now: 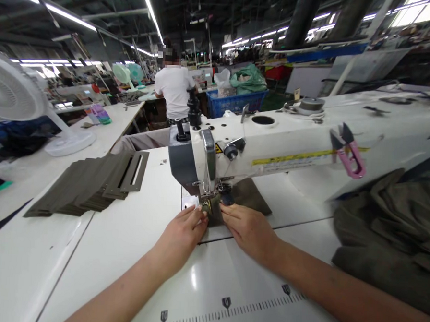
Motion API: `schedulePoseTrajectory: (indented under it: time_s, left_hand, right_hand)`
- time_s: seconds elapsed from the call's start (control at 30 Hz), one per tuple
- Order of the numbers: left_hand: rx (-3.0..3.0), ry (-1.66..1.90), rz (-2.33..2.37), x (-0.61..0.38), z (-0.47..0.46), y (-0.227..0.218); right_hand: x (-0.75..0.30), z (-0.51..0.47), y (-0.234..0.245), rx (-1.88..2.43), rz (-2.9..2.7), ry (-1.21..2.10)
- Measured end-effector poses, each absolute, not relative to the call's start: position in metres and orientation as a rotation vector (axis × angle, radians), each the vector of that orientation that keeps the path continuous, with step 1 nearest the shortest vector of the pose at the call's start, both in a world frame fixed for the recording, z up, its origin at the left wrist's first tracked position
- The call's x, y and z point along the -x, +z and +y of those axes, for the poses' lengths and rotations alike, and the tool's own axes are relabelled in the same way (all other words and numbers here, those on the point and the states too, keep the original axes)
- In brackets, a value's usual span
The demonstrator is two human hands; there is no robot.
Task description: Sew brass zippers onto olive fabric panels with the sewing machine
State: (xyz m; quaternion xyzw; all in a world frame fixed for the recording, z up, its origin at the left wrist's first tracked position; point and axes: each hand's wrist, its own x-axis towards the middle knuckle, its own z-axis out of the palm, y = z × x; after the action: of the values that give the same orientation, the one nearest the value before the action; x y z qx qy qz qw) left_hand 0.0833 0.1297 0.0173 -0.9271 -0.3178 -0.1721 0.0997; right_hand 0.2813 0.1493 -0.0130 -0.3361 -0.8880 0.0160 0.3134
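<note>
A white sewing machine (302, 141) stands across the table, its needle and presser foot (207, 199) at the centre. A dark olive fabric piece (251, 194) lies under the foot. My left hand (182, 234) lies flat on the near edge of the fabric, left of the needle, fingers stretched out together. My right hand (249, 230) presses flat on the same piece just right of the needle, fingers extended toward the foot. Neither hand grips anything.
A stack of cut olive pieces (87, 185) lies to the left. A heap of olive cloth (387, 232) sits at the right. Pink thread snips (348, 151) hang on the machine arm. A white fan (26, 103) stands at far left. A person in a white shirt (175, 89) works behind.
</note>
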Motion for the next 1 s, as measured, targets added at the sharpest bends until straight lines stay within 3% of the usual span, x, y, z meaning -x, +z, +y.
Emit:
schedulePoseTrajectory:
  time_s: [1.0]
  left_hand:
    - [2.629,-0.648,-1.09,-0.081,0.155,-0.004]
  right_hand:
    - [-0.276,0.175,-0.021,0.992,-2.354,-0.004]
